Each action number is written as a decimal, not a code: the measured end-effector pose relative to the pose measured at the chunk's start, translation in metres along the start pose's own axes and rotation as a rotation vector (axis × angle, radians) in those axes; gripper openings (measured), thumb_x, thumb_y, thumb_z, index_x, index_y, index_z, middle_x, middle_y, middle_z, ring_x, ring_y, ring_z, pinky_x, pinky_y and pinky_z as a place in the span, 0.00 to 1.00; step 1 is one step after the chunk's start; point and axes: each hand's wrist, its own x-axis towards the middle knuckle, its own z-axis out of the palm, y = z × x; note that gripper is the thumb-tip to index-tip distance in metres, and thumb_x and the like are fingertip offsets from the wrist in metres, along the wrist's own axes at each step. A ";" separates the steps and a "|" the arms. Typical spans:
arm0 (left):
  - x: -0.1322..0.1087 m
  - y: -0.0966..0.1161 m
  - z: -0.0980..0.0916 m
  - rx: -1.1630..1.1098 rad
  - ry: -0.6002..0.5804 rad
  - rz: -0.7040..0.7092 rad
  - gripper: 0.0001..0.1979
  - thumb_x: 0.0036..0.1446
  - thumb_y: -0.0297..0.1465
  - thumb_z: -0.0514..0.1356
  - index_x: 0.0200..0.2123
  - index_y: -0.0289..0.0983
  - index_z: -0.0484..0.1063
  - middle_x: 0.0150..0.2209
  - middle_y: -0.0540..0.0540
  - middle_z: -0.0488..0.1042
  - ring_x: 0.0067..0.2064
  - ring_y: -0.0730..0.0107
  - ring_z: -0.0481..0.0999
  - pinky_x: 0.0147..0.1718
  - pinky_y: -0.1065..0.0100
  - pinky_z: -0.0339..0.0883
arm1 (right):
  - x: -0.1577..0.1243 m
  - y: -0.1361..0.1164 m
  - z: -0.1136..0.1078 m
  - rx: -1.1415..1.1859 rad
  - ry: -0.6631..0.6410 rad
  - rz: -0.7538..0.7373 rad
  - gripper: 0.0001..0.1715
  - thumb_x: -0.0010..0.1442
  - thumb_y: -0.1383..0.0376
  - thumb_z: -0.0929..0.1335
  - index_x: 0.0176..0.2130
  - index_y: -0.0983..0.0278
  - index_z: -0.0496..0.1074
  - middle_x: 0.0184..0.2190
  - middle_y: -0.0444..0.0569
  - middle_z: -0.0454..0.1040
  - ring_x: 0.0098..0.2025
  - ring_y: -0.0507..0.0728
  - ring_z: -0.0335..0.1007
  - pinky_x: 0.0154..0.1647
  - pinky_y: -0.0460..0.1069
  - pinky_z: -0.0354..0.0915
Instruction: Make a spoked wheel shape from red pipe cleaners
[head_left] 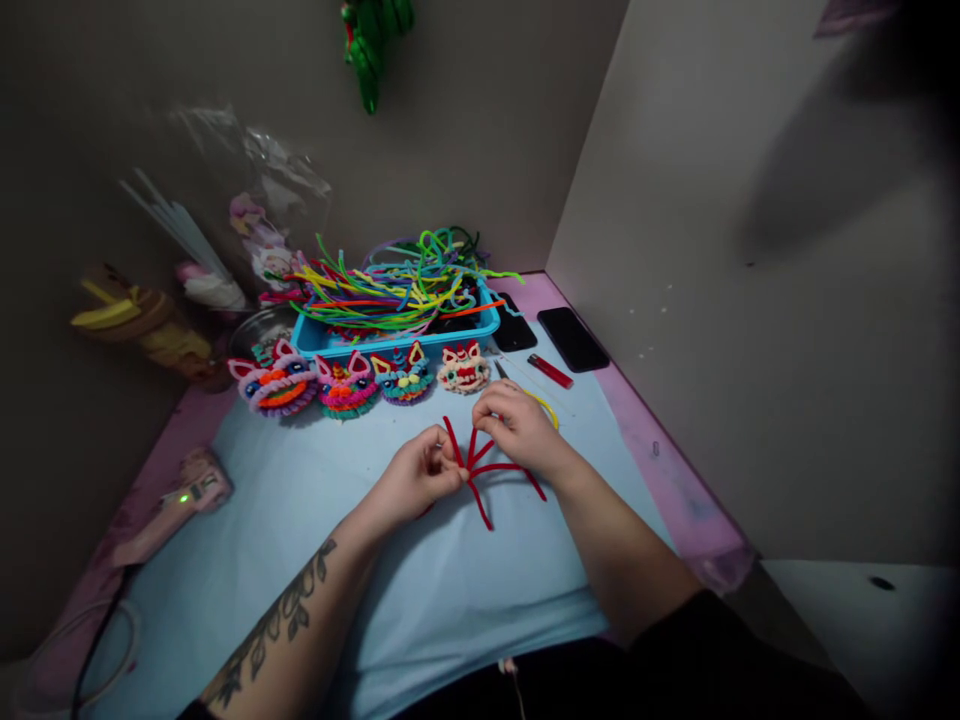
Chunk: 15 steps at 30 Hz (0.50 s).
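Several red pipe cleaners [497, 467] fan out from one point where they meet. My left hand [422, 470] pinches them at that meeting point. My right hand [517, 422] has its fingertips closed on one of the red strands, above and to the right of the joint. Other red ends stick out freely, one toward me and one bending down under my right wrist. A yellow pipe cleaner [546, 408] lies on the cloth just behind my right hand.
Several fuzzy lion heads [403, 378] line the front of a blue basket [397, 344] heaped with coloured pipe cleaners. A red lighter [550, 371] and two black phones [573, 338] lie at the right. A pink glue gun [176, 505] with a cord rests at the left.
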 end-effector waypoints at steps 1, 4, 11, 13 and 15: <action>-0.001 0.000 0.000 0.014 -0.007 -0.001 0.16 0.47 0.34 0.65 0.28 0.38 0.57 0.19 0.58 0.63 0.20 0.81 0.60 0.21 0.77 0.52 | 0.000 0.000 0.000 -0.007 -0.001 0.002 0.11 0.53 0.75 0.64 0.25 0.62 0.68 0.27 0.45 0.69 0.35 0.55 0.63 0.42 0.52 0.60; -0.002 0.000 0.000 0.058 -0.002 0.008 0.15 0.48 0.34 0.64 0.29 0.37 0.58 0.19 0.57 0.63 0.20 0.81 0.60 0.21 0.76 0.52 | 0.000 0.001 0.000 -0.016 -0.004 0.005 0.11 0.53 0.75 0.64 0.25 0.62 0.68 0.27 0.45 0.69 0.35 0.55 0.63 0.42 0.52 0.60; 0.002 -0.006 -0.003 0.072 0.161 0.066 0.15 0.47 0.34 0.65 0.30 0.37 0.60 0.22 0.54 0.69 0.23 0.77 0.66 0.25 0.74 0.56 | 0.003 0.002 -0.007 0.100 -0.003 0.081 0.08 0.54 0.73 0.65 0.26 0.62 0.69 0.29 0.45 0.69 0.38 0.55 0.65 0.43 0.51 0.60; 0.003 -0.006 -0.004 0.058 0.188 0.083 0.15 0.47 0.35 0.65 0.29 0.37 0.60 0.22 0.54 0.69 0.24 0.77 0.67 0.26 0.74 0.57 | 0.002 0.002 -0.009 0.107 0.024 0.108 0.07 0.54 0.73 0.65 0.26 0.63 0.69 0.28 0.45 0.69 0.37 0.55 0.65 0.42 0.50 0.60; 0.004 -0.006 -0.004 0.066 0.237 0.106 0.14 0.47 0.34 0.64 0.29 0.37 0.60 0.22 0.54 0.68 0.24 0.77 0.66 0.26 0.74 0.57 | 0.002 0.001 -0.009 0.094 0.051 0.127 0.08 0.53 0.73 0.65 0.25 0.63 0.68 0.28 0.45 0.68 0.36 0.55 0.65 0.41 0.50 0.60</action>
